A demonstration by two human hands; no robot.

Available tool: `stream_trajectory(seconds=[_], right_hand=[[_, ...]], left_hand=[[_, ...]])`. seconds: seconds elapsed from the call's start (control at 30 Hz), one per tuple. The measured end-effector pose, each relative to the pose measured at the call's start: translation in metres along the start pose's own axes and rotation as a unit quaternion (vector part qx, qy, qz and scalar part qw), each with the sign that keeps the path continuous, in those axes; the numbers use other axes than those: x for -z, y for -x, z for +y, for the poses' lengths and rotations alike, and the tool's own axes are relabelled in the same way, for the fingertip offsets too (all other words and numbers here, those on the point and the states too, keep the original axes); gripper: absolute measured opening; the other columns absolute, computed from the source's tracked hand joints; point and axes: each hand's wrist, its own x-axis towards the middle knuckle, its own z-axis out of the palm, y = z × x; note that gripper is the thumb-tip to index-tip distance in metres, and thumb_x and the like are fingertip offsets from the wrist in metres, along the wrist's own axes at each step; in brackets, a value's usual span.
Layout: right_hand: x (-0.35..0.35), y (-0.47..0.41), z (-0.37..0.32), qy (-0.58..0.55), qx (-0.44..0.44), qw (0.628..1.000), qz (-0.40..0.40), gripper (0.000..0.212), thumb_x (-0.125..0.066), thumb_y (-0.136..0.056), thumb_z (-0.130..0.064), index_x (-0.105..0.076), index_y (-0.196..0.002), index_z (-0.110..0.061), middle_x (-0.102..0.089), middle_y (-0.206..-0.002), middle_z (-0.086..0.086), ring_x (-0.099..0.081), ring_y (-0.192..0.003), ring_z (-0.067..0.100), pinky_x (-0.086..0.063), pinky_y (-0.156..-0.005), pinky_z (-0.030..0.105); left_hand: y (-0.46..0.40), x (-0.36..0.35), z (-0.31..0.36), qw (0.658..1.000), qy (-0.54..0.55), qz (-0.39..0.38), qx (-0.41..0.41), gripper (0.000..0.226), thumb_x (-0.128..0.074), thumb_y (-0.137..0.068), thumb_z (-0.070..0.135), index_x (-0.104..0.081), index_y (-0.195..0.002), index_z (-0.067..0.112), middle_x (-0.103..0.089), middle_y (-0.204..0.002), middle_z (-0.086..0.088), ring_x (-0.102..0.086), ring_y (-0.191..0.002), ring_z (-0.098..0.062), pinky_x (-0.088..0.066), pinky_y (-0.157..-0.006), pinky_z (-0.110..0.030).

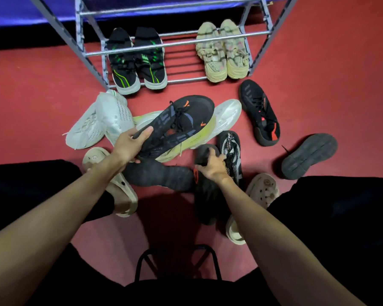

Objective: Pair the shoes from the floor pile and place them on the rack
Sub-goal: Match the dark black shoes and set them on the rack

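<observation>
Black sneaker with yellow-green sole: lifted above the floor pile, left hand clamped on its heel, long axis diagonal, toe pointing toward the rack. Right hand closed on a black-and-grey patterned shoe, toe pointing rackward.

Left hand around black sneaker, above floor pile.

Red floor, blue sheet, black stool

Stool frame down at bottom centre on red floor; blue sheet up top left.
</observation>
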Motion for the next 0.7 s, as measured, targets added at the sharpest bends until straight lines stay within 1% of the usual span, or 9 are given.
stream_trajectory(seconds=[0.07, 0.13, 0.2, 0.3, 0.37, 0.5, 0.57, 0.63, 0.7], right_hand=[[-0.002, -0.005, -0.006, 0.015, -0.024, 1.000, 0.001, 0.101, -0.073, -0.077, -0.047, -0.009, -0.150, -0.019, -0.011, -0.150, 0.028, -0.022, -0.138, 0.048, -0.026, -0.114, 0.050], [0.000, -0.013, -0.009, 0.036, -0.043, 0.998, 0.007, 0.112, -0.074, -0.072, -0.056, -0.002, -0.152, -0.023, -0.003, -0.154, 0.027, -0.012, -0.142, 0.047, -0.022, -0.114, 0.053], [0.003, -0.019, -0.012, 0.068, -0.050, 0.996, 0.010, 0.112, -0.073, -0.069, -0.060, -0.005, -0.152, -0.028, -0.001, -0.156, 0.025, -0.010, -0.143, 0.046, -0.021, -0.114, 0.054], [0.006, -0.026, -0.018, 0.089, -0.065, 0.994, 0.013, 0.109, -0.076, -0.065, -0.059, -0.014, -0.149, -0.029, -0.003, -0.156, 0.026, -0.011, -0.143, 0.047, -0.024, -0.113, 0.052], [0.007, -0.027, -0.021, 0.093, -0.070, 0.993, 0.024, 0.104, -0.080, -0.065, -0.052, -0.020, -0.145, -0.025, -0.008, -0.154, 0.026, -0.015, -0.142, 0.046, -0.028, -0.112, 0.051], [0.015, -0.024, -0.022, 0.091, -0.076, 0.993, 0.026, 0.101, -0.083, -0.063, -0.044, -0.022, -0.141, -0.022, -0.018, -0.147, 0.025, -0.027, -0.136, 0.044, -0.035, -0.107, 0.049], [0.025, -0.023, -0.020, 0.126, -0.067, 0.990, 0.000, 0.111, -0.085, -0.059, -0.043, -0.016, -0.143, -0.017, -0.026, -0.144, 0.024, -0.036, -0.132, 0.042, -0.042, -0.105, 0.047], [0.045, -0.016, -0.022, 0.154, -0.030, 0.986, -0.054, 0.119, -0.087, -0.054, -0.038, -0.015, -0.143, -0.009, -0.039, -0.140, 0.018, -0.050, -0.123, 0.034, -0.052, -0.093, 0.042], [0.075, -0.001, -0.030, 0.162, 0.011, 0.982, -0.096, 0.117, -0.091, -0.050, -0.037, -0.021, -0.139, -0.007, -0.046, -0.133, 0.011, -0.055, -0.113, 0.030, -0.056, -0.083, 0.039]], left_hand=[[-0.001, 0.003, -0.004, 1.000, 0.012, 0.001, 0.007, 0.042, -0.056, -0.086, 0.056, -0.061, -0.088, 0.014, -0.060, -0.073, -0.002, -0.058, -0.061, -0.018, -0.046, -0.038, -0.022], [-0.003, 0.005, -0.007, 0.999, 0.026, 0.008, 0.026, 0.046, -0.056, -0.085, 0.058, -0.062, -0.089, 0.013, -0.061, -0.077, -0.002, -0.057, -0.062, -0.017, -0.045, -0.035, -0.021], [-0.006, 0.007, -0.013, 0.997, 0.047, 0.023, 0.051, 0.046, -0.056, -0.084, 0.059, -0.061, -0.088, 0.014, -0.062, -0.082, -0.004, -0.058, -0.063, -0.016, -0.045, -0.033, -0.019], [-0.011, 0.011, -0.024, 0.993, 0.078, 0.044, 0.082, 0.056, -0.057, -0.082, 0.061, -0.063, -0.103, 0.009, -0.066, -0.096, -0.006, -0.063, -0.073, -0.020, -0.046, -0.033, -0.019], [-0.013, 0.013, -0.027, 0.990, 0.091, 0.049, 0.097, 0.058, -0.058, -0.081, 0.063, -0.063, -0.107, 0.011, -0.067, -0.102, -0.006, -0.064, -0.081, -0.022, -0.046, -0.033, -0.018], [-0.009, 0.005, -0.022, 0.988, 0.113, 0.042, 0.099, 0.050, -0.057, -0.083, 0.060, -0.061, -0.104, 0.015, -0.066, -0.102, -0.004, -0.063, -0.074, -0.015, -0.049, -0.034, -0.019], [-0.005, -0.002, -0.016, 0.987, 0.118, 0.034, 0.100, 0.052, -0.056, -0.083, 0.060, -0.061, -0.106, 0.014, -0.066, -0.100, -0.003, -0.063, -0.073, -0.013, -0.050, -0.036, -0.019], [0.000, -0.007, -0.010, 0.988, 0.119, 0.024, 0.099, 0.052, -0.056, -0.084, 0.061, -0.060, -0.104, 0.013, -0.065, -0.095, -0.001, -0.062, -0.072, -0.012, -0.051, -0.038, -0.020], [0.004, -0.011, -0.005, 0.988, 0.123, 0.012, 0.095, 0.050, -0.056, -0.084, 0.061, -0.060, -0.100, 0.014, -0.064, -0.088, 0.001, -0.062, -0.070, -0.011, -0.052, -0.040, -0.020]])
